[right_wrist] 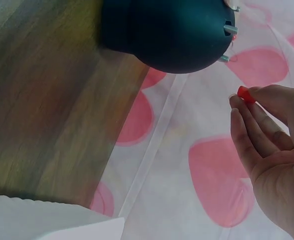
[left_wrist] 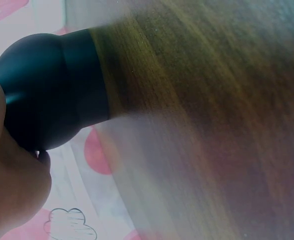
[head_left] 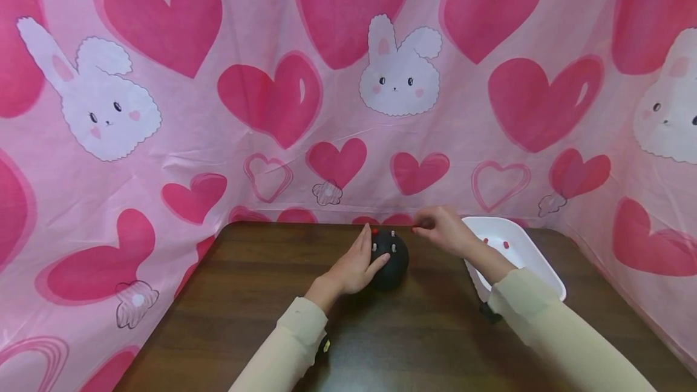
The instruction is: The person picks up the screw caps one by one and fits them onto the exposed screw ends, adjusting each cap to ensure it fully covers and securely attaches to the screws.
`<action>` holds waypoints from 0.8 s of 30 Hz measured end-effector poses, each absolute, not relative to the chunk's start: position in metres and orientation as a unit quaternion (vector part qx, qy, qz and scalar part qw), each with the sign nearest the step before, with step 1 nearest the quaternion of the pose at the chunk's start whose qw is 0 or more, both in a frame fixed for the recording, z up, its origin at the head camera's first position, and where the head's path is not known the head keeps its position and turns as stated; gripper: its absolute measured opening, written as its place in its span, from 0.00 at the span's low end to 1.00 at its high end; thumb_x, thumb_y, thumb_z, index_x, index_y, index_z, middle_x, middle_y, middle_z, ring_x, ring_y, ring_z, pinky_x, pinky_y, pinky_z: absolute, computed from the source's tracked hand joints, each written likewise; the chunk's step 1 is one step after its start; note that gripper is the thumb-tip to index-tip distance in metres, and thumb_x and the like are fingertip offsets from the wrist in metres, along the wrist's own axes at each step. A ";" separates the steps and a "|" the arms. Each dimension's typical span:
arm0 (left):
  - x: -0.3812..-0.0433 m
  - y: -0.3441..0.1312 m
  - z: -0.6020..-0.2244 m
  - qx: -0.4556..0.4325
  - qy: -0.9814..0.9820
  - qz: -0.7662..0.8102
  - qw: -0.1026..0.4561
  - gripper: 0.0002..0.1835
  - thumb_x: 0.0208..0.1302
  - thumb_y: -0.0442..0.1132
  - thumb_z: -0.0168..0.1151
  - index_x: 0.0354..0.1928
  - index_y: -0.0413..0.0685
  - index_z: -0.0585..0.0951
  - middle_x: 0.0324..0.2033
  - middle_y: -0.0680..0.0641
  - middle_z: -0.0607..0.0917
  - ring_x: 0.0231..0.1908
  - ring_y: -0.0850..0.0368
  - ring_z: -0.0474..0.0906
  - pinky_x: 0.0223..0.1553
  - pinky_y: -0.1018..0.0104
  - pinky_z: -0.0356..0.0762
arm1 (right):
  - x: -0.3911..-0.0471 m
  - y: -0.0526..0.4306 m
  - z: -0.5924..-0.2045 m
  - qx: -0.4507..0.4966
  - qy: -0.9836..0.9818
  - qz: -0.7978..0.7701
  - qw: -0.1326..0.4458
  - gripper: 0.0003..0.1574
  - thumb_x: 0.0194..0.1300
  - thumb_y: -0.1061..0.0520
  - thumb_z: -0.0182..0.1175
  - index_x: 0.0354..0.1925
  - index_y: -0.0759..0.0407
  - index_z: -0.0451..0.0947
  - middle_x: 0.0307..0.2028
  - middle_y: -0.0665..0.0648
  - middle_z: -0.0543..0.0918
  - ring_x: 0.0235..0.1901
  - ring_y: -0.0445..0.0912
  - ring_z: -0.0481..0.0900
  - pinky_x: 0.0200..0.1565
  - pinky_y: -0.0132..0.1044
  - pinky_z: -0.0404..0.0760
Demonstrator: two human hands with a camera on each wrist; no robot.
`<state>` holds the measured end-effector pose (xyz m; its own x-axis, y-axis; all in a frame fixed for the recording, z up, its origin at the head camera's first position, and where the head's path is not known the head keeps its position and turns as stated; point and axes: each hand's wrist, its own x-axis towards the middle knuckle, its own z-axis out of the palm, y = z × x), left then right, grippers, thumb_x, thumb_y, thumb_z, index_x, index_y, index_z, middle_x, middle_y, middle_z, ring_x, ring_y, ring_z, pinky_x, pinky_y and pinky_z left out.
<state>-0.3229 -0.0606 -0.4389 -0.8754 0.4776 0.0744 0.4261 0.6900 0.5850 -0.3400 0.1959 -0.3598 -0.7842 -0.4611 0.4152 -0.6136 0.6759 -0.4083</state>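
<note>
A black dome-topped object on a narrower base stands on the wooden table. Several short metal posts stick out of its top, and a red piece shows at the far left post. My left hand holds the dome from its left side, thumb across the front and fingers behind. To the right of the dome, my right hand pinches a small red cap-like piece between thumb and fingertips. That piece is apart from the posts.
A white tray with red pieces inside stands at the right, under my right forearm. A dark item lies by its near edge. Another dark item with a yellow mark is beside my left sleeve. Heart-patterned cloth surrounds the table.
</note>
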 end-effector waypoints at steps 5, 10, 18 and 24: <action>-0.323 -0.061 -0.439 0.247 0.918 0.306 0.042 0.52 0.74 0.70 0.43 0.82 0.47 0.34 0.82 0.47 0.39 0.81 0.49 0.41 0.77 0.51 0.50 | -0.340 0.191 -0.361 0.291 -0.907 0.275 0.133 0.07 0.60 0.64 0.73 0.38 0.56 0.89 0.33 0.52 0.89 0.34 0.46 0.87 0.44 0.47 0.89; -0.324 -0.061 -0.438 0.248 0.918 0.307 0.042 0.52 0.74 0.70 0.42 0.82 0.48 0.34 0.82 0.47 0.39 0.81 0.49 0.41 0.77 0.50 0.51 | -0.339 0.186 -0.360 0.280 -0.911 0.277 0.124 0.08 0.61 0.63 0.73 0.40 0.56 0.89 0.35 0.53 0.89 0.36 0.47 0.87 0.44 0.46 0.89; -0.324 -0.061 -0.438 0.242 0.919 0.308 0.046 0.52 0.73 0.71 0.42 0.82 0.50 0.33 0.82 0.49 0.39 0.81 0.50 0.40 0.77 0.50 0.51 | -0.341 0.183 -0.361 0.284 -0.909 0.276 0.132 0.09 0.61 0.63 0.73 0.42 0.57 0.89 0.36 0.54 0.90 0.36 0.48 0.87 0.45 0.47 0.89; -0.324 -0.062 -0.439 0.245 0.919 0.306 0.046 0.52 0.73 0.71 0.42 0.82 0.50 0.33 0.82 0.48 0.38 0.81 0.51 0.40 0.77 0.50 0.50 | -0.344 0.181 -0.364 0.296 -0.903 0.281 0.137 0.09 0.62 0.63 0.72 0.43 0.59 0.89 0.37 0.56 0.90 0.36 0.48 0.88 0.45 0.46 0.89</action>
<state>-0.3242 -0.0617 -0.4389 -0.8754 0.4791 0.0650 0.4224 0.6924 0.5849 -0.3444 0.1809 -0.3643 -0.7873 -0.4577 0.4132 -0.6114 0.6665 -0.4266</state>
